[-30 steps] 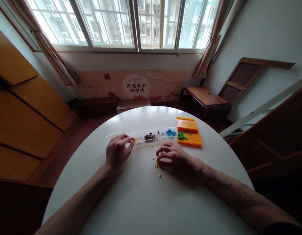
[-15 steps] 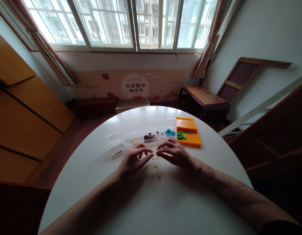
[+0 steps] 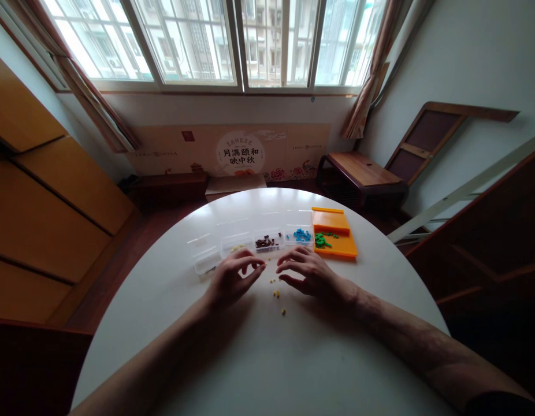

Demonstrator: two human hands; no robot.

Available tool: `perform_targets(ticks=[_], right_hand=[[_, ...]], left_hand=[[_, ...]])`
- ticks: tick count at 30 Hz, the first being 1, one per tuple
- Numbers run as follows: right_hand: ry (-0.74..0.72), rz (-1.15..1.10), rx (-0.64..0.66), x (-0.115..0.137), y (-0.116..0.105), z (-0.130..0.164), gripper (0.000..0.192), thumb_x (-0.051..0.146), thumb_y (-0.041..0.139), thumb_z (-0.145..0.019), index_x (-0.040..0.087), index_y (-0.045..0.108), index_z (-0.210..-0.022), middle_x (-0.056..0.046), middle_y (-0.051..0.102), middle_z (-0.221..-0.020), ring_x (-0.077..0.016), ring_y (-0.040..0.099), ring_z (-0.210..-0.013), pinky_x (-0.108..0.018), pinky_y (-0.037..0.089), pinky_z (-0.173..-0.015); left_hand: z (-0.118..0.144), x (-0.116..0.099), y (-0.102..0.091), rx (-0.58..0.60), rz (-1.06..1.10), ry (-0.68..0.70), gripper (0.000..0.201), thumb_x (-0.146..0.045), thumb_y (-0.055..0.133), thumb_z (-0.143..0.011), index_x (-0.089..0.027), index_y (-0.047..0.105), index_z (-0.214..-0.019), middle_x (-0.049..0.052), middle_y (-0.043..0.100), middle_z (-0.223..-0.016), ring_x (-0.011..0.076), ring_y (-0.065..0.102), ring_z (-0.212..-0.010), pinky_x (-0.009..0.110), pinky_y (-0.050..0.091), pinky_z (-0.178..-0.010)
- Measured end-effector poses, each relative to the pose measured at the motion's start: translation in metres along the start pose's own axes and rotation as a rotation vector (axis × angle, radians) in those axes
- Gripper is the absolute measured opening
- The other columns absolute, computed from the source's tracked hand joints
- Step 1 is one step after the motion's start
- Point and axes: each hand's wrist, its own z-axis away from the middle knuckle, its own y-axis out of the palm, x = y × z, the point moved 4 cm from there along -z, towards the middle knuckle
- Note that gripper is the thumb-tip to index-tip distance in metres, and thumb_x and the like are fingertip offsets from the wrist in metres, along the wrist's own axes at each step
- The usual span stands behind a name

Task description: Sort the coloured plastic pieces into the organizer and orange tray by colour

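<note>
Loose yellow beads [image 3: 276, 294] on bench [image 3: 259, 358], between your hands.
Left hand [image 3: 230, 280] and right hand [image 3: 308, 274]: fingers curled, hovering, grasping nothing visible. Risk: a careless brush could roll beads off; clear boxes [image 3: 233, 245] sit just beyond.

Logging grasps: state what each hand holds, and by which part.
Cannot be told. Left hand and right hand hover with curled fingers over tiny yellow plastic pieces on the round white table.

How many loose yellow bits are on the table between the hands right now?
3 clearly: one nearest the fingertips, one just below it, one closest to the person. Hands may hide more.
</note>
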Motion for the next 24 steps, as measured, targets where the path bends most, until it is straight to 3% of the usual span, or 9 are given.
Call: perform_targets(ticks=[5,8,14,24], right_hand=[[0.000,-0.026,0.094,0.000,0.005,-0.001,0.008,0.028,0.069,-0.109,0.026,0.076,-0.113,-0.006,0.079,-0.123,-0.0219,0.071,-0.113,-0.042,0.054,-0.105],[0.003,-0.026,0.092,0.000,0.004,-0.001,0.010,0.029,0.071,-0.108,0.028,0.078,-0.116,-0.005,0.080,-0.125,-0.0219,0.071,-0.114,-0.042,0.055,-0.104],[0.002,-0.037,0.100,-0.001,0.005,0.000,0.008,0.028,0.075,-0.106,0.031,0.081,-0.111,-0.002,0.080,-0.129,-0.0213,0.071,-0.115,-0.041,0.056,-0.105],[0.006,-0.041,0.105,-0.005,0.009,0.002,0.006,0.022,0.069,-0.106,0.025,0.074,-0.102,-0.005,0.080,-0.130,-0.0224,0.072,-0.114,-0.042,0.056,-0.105]], left_hand=[[-0.002,0.019,-0.032,-0.112,-0.387,-0.060,0.018,-0.033,0.070,-0.104,-0.025,0.085,-0.099,0.002,0.077,-0.095,0.0136,0.059,-0.065,0.031,0.051,-0.070],[-0.003,0.027,-0.042,-0.133,-0.512,-0.102,0.022,-0.034,0.067,-0.105,-0.024,0.084,-0.097,0.001,0.077,-0.093,0.0144,0.059,-0.064,0.032,0.051,-0.075],[-0.003,0.034,-0.049,-0.132,-0.625,-0.127,0.025,-0.034,0.064,-0.105,-0.023,0.083,-0.095,0.003,0.075,-0.088,0.0213,0.068,-0.082,0.033,0.050,-0.078],[-0.001,0.041,-0.050,-0.114,-0.661,-0.182,0.025,-0.038,0.067,-0.102,-0.024,0.085,-0.090,0.003,0.076,-0.087,0.0240,0.070,-0.087,0.037,0.051,-0.082]])
